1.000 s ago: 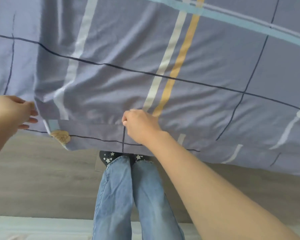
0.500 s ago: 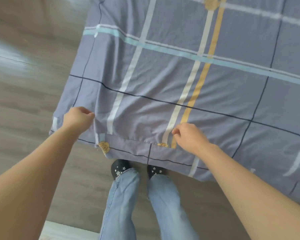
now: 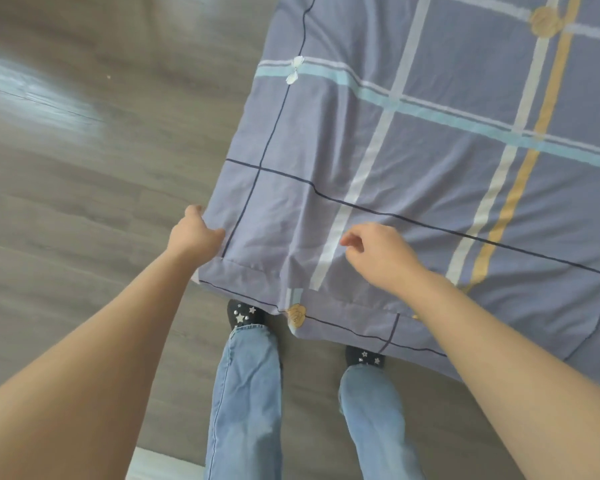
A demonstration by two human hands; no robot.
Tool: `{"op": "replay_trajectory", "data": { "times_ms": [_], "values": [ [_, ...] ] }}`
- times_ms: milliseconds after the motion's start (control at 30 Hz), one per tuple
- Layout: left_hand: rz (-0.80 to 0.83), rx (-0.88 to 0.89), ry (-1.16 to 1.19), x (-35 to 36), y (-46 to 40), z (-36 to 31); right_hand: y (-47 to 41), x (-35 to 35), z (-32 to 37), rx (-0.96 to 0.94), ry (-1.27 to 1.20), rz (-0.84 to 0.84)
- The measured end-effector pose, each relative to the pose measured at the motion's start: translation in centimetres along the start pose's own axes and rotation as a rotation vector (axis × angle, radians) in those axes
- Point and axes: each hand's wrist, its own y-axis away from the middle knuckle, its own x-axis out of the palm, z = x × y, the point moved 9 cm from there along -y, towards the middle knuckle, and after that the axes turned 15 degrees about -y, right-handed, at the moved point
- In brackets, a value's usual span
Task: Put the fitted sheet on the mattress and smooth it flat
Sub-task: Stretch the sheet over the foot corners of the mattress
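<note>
The fitted sheet (image 3: 413,161), grey-blue with white, teal, yellow and dark stripes, covers the mattress and fills the right of the view. Its near left corner hangs over the mattress edge; the mattress itself is hidden beneath it. My left hand (image 3: 196,232) is closed on the sheet right at that corner. My right hand (image 3: 378,254) hovers just above the sheet near the front edge, fingers loosely curled and apart, holding nothing. Small creases run through the cloth between my two hands.
Grey wood-look floor (image 3: 101,168) spreads to the left and in front of the bed. My legs in blue jeans (image 3: 246,393) and dark star-patterned socks stand right against the bed's near edge. A pale strip of skirting or rug shows at the bottom left.
I have shifted left along the bed, so its near left corner is now in front of me. My left hand moved to grip that corner. My right hand let go of the front edge and lifted.
</note>
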Motion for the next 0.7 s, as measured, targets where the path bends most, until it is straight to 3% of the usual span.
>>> {"op": "replay_trajectory", "data": {
  "times_ms": [233,300,367,567,700],
  "values": [
    [0.045,0.069,-0.008,1.4,-7.6,2.2,-5.0,5.7,3.6,0.083,-0.067,-0.081],
    [0.193,0.112,0.039,5.4,-11.0,1.0,-7.1,7.1,3.0,0.152,-0.035,-0.125],
    [0.233,0.11,-0.022,6.6,-11.0,1.2,-6.9,7.7,3.1,0.162,-0.058,-0.14],
    [-0.119,0.155,-0.135,-0.7,-13.6,2.7,-7.4,6.9,3.4,0.158,-0.083,-0.188],
    [-0.16,0.1,-0.217,-2.5,-14.7,6.5,-7.1,6.4,2.1,0.201,-0.097,-0.229]
  ]
}}
